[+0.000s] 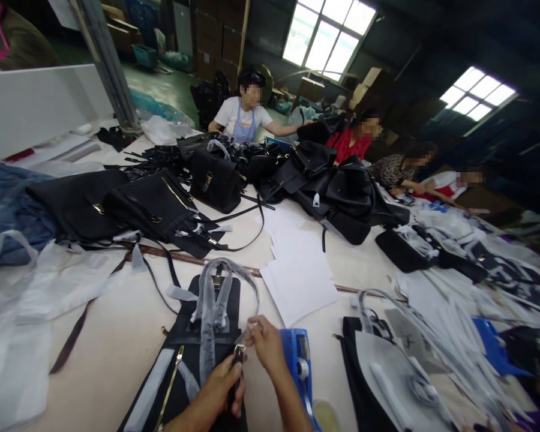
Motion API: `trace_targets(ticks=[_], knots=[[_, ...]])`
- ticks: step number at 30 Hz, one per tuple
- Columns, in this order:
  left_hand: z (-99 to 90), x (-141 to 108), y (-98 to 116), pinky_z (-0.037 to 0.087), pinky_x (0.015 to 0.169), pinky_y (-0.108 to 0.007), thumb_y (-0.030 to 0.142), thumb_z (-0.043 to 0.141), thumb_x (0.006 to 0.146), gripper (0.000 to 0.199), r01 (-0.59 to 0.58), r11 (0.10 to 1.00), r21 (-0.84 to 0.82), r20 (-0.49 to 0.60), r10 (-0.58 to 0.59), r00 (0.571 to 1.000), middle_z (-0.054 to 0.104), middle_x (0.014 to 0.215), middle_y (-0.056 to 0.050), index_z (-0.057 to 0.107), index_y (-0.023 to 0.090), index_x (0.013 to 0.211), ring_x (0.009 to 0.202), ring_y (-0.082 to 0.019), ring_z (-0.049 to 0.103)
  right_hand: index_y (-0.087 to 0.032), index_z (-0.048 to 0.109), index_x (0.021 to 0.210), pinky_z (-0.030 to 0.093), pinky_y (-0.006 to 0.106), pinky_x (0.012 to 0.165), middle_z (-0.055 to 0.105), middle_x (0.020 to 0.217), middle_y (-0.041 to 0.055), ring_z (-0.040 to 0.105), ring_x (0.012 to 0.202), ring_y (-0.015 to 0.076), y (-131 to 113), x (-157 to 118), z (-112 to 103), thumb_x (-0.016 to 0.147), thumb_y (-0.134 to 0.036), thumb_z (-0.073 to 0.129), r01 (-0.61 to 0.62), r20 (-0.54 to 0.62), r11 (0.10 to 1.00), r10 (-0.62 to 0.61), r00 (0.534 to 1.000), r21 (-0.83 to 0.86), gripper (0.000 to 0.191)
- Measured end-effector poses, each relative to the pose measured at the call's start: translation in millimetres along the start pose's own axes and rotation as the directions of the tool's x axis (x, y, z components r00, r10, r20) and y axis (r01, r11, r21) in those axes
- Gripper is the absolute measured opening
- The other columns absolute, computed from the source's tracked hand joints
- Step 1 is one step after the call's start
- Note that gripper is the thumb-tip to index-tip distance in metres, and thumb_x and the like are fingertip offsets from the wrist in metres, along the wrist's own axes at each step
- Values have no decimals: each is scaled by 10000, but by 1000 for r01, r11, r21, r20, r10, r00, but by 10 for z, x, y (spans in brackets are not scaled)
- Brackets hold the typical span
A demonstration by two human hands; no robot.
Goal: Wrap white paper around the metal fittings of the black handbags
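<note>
A black backpack (227, 298) lies in front of me, its handle and strap covered in clear plastic wrap (207, 336). A gold zipper (171, 384) runs along its left part. My left hand (222, 384) is closed around a black strap end just below a gold buckle (239, 349). Just above the buckle, my right hand (264, 343) pinches the plastic-wrapped part of the strap between thumb and fingers. Beside my right forearm stands a blue tape dispenser (296, 339).
White paper sheets (303, 276) lie beyond my hands. Black bags (148, 201) and a large pile of bags (333, 186) cover the far table. Another bag with plastic (387, 366) lies at right. Several people sit across, one in a blue apron (243, 125).
</note>
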State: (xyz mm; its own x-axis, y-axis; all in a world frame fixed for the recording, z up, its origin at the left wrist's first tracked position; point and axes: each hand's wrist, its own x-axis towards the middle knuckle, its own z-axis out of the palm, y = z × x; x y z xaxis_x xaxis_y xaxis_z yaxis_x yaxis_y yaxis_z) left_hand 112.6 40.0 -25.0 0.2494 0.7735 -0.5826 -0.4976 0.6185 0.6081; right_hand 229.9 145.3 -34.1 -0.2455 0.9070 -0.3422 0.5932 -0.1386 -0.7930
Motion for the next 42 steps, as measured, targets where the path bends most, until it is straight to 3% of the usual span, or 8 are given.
trace_targets(ticks=[3, 5, 9, 14, 19, 23, 33, 42], knots=[[-85, 69, -95, 395, 458, -230, 699, 543, 750, 597, 64, 998, 0, -12, -64, 998, 455, 535, 75, 496, 178, 1037, 398, -80, 393, -183, 617, 1059, 417, 377, 892, 637, 1127, 142, 567, 1084, 257, 131, 310, -215, 887, -199, 445, -43, -209, 830, -91, 974, -557, 244], [-145, 121, -152, 400, 452, -226, 701, 521, 763, 578, 84, 996, 7, 0, -84, 996, 455, 536, 74, 507, 170, 991, 388, -73, 396, -181, 650, 1032, 328, 444, 1000, 469, 1383, 164, 391, 1293, 310, 222, 473, -321, 842, -164, 516, -39, -154, 649, -121, 981, -760, 233], [-235, 208, -254, 417, 437, -235, 679, 507, 786, 545, 97, 995, -29, 46, -96, 994, 463, 525, 77, 511, 168, 973, 360, -70, 388, -171, 684, 1022, 160, 559, 1064, 225, 1541, 138, 151, 1407, 362, 368, 613, -432, 850, -144, 499, 34, 4, 411, -73, 997, -911, 255], [-270, 216, -272, 432, 461, -240, 644, 484, 824, 508, 104, 990, -94, 50, -100, 994, 493, 538, 65, 515, 168, 1000, 372, -77, 419, -141, 507, 1321, 257, 544, 1015, 295, 1492, 216, 286, 1349, 360, 388, 576, -527, 878, -107, 409, -95, -132, 260, -126, 983, -961, 456], [-241, 191, -189, 420, 455, -241, 687, 423, 824, 549, 106, 984, -146, 44, -101, 994, 502, 516, 59, 522, 182, 1014, 362, -91, 433, -84, 522, 1272, 463, 401, 780, 642, 1045, 228, 631, 951, 291, 326, 646, -490, 895, -120, 365, -133, -135, 296, 15, 991, -946, 410], [-278, 211, -217, 440, 467, -257, 688, 442, 813, 548, 137, 979, -153, 41, -132, 990, 511, 516, 55, 529, 179, 995, 366, -101, 456, 36, 365, 1369, 500, 346, 637, 685, 770, 204, 691, 729, 267, 350, 803, -365, 854, -24, 364, -153, -131, 312, 90, 987, -938, 519], [-388, 286, -343, 390, 427, -229, 721, 468, 772, 578, 162, 978, -129, 35, -158, 987, 540, 521, 41, 530, 181, 970, 361, -104, 468, 39, 380, 1344, 519, 359, 686, 694, 816, 227, 705, 816, 281, 479, 1118, -182, 876, 1, 318, -120, -99, 355, 75, 992, -927, 474], [-357, 285, -285, 388, 427, -240, 773, 491, 708, 616, 160, 983, -89, 23, -159, 987, 502, 482, 60, 521, 190, 905, 343, -105, 439, -111, 565, 1060, 484, 311, 727, 708, 865, 154, 695, 845, 234, 430, 1054, -341, 942, -209, 390, -72, -38, 438, 87, 995, -896, 233]])
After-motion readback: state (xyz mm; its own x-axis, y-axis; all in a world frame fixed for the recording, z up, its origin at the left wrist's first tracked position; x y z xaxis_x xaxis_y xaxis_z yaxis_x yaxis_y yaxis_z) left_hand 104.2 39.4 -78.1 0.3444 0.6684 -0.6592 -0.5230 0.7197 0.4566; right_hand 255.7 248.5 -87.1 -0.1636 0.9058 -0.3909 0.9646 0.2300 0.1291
